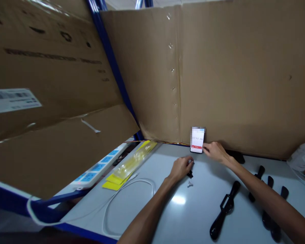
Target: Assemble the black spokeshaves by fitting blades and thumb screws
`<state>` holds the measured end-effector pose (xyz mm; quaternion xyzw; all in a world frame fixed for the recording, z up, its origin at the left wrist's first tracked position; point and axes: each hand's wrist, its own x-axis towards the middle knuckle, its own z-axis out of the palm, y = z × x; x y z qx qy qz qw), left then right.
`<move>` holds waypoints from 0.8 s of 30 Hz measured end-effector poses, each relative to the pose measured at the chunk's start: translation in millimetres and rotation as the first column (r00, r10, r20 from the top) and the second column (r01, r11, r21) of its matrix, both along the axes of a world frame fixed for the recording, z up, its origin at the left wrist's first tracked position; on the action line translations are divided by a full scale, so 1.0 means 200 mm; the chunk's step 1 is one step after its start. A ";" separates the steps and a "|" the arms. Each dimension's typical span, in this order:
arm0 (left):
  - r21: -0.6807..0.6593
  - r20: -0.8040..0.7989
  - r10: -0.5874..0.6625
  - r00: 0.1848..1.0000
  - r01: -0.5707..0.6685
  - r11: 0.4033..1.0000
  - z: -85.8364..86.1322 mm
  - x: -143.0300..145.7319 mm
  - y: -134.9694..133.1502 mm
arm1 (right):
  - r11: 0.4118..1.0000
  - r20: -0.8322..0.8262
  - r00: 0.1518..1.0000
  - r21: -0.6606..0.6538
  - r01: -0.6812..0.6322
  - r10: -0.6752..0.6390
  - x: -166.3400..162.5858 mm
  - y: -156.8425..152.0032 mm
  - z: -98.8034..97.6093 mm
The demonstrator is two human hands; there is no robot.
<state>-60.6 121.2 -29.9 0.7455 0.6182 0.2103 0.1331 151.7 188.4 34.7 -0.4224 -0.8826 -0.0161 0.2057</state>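
Note:
A phone leans upright against the cardboard, its screen lit with digits and a red bar. My right hand reaches to the phone's lower right edge, with a finger touching it near the red bar and nothing visible in its grasp. To the left, my left hand rests on the tabletop with its fingers curled down over something dark. A small black part shows just below those fingers. Silver screws lie nearer to me. In front of my right forearm lies a black two-handled spokeshave body.
More black handled tools lie partly under my right forearm. A power strip, yellow sheets in clear plastic and a white cable occupy the left. Cardboard walls close off the back and left. A white bag sits far right.

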 end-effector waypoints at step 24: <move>-0.017 0.004 -0.026 1.000 0.026 1.000 0.01 -0.01 0.00 | 0.999 -0.482 0.875 0.009 0.053 -0.042 -0.12 0.27 -0.06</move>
